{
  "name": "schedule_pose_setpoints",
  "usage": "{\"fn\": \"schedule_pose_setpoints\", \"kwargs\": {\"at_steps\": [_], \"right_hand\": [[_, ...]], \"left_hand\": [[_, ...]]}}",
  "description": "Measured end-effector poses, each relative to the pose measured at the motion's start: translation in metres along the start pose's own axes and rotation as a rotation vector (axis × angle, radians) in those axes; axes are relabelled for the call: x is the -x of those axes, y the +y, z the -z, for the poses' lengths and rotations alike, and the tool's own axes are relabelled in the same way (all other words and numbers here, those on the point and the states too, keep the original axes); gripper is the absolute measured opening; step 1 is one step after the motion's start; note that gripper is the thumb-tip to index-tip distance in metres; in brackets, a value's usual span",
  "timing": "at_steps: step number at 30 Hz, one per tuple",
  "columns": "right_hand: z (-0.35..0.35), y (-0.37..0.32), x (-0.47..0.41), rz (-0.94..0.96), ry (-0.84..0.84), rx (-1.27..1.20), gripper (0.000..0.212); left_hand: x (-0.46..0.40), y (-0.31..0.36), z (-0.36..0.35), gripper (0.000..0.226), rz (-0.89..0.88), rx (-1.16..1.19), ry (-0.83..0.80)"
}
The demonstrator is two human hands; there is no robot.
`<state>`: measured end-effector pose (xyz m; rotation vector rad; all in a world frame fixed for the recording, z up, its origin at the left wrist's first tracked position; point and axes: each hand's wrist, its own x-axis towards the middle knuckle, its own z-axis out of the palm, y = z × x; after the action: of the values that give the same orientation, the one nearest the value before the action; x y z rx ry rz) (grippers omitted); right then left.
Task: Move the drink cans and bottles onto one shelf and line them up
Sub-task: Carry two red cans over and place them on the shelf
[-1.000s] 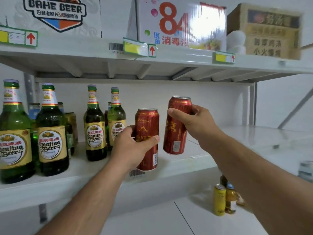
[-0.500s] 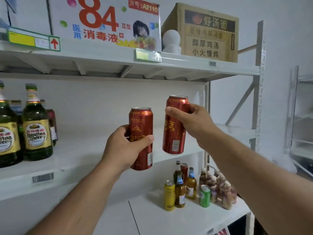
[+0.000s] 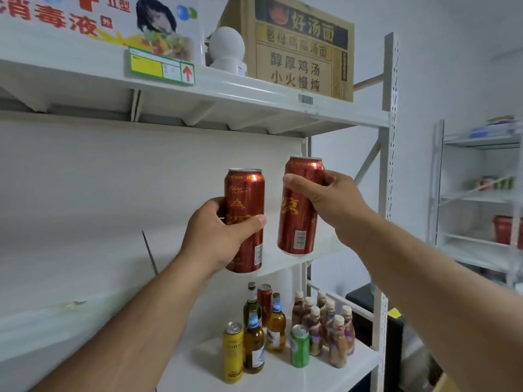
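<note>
While the white shelving rack fills most of what I see, its middle shelf stretches bare in front of me, and the shelf above carries a printed white carton, a brown cardboard box and a small white round-headed object tucked between them. A second, paler rack stands well apart at the right edge, its contents too blurred to name.

My two arms reach up from below. My left hand is wrapped around the lower half of a red can, thumb across its front, fingers hidden behind it; the can is upright and held in the air in front of the middle shelf, not resting on it. My right hand grips a second red can near its top, thumb laid over the front; that one sits a little higher, tilted slightly, and just beside the first without touching it.

On the lower shelf stands a loose cluster: a yellow can, several glass bottles, a third red can behind them, a green can, and a group of small brown bottles with pale caps.

A yellow price tag with a red arrow and a barcode sticker are fixed to the upper shelf's front edge.
</note>
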<state>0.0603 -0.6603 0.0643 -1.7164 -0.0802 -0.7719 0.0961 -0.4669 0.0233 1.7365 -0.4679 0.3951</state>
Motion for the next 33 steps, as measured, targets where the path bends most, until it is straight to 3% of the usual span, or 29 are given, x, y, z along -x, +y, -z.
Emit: {"fn": "schedule_pose_setpoints", "kwargs": {"at_steps": [12, 33], "right_hand": [[0.034, 0.045, -0.083, 0.009, 0.027, 0.014, 0.045], [0.134, 0.164, -0.273, 0.008, -0.197, -0.047, 0.054]], "left_hand": [[-0.071, -0.023, -0.077, 0.041, -0.014, -0.005, -0.034], [-0.177, -0.029, -0.253, 0.037, 0.096, -0.077, 0.241]]}}
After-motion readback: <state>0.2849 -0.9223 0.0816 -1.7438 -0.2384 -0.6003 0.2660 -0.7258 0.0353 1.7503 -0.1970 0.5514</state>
